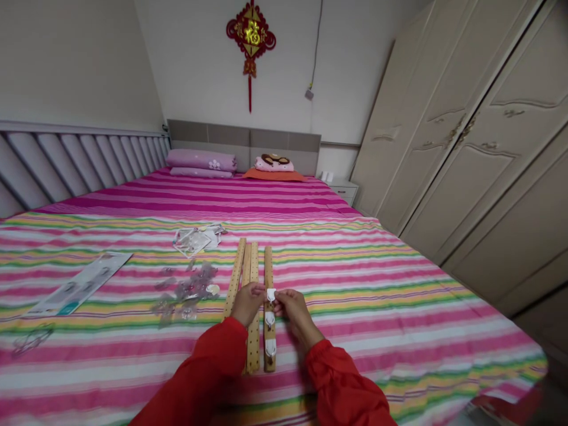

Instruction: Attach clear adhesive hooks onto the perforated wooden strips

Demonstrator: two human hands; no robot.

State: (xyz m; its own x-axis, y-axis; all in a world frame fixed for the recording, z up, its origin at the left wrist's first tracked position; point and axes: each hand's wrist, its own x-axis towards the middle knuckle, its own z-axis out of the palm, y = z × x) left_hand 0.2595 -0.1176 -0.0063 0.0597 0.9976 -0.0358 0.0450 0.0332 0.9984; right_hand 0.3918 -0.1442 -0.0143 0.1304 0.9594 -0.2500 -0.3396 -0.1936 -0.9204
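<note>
Left hand (pixel 248 303) and right hand (pixel 293 305) pinch farthest white hook (pixel 270 294) between them; tan strip (pixel 268 267) beneath runs lengthwise away.

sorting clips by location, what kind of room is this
Most likely a bedroom: a wide bed with a striped cover fills the middle, a padded-looking headboard stands at its far end, and a tall wardrobe lines the right side.

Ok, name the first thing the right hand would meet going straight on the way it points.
The farthest white hook on the rightmost wooden strip, right at the right hand's fingertips; whether they already touch is hard to tell.
</note>
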